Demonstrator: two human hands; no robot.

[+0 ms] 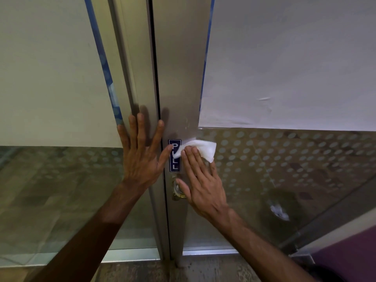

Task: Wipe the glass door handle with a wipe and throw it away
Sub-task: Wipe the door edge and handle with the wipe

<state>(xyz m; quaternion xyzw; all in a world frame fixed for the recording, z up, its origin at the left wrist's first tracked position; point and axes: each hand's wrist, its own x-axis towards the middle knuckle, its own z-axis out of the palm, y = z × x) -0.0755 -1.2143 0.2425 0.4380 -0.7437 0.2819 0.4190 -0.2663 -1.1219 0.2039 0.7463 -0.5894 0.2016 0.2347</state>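
Observation:
A white wipe (204, 148) lies flat against the metal stile of the glass door (181, 88), beside a blue PULL sticker (174, 157). My right hand (200, 180) presses the wipe with its fingertips, fingers straight. Its thumb rests by a brass lock cylinder (177, 190) below the sticker. My left hand (142, 151) is spread flat on the left door frame, its thumb touching the sticker. No protruding handle is visible.
White paper (284, 58) covers the upper glass of both panels. The lower glass (284, 169) is dotted and see-through. A purple surface (345, 257) sits at the bottom right. The floor threshold (142, 259) runs along the door's base.

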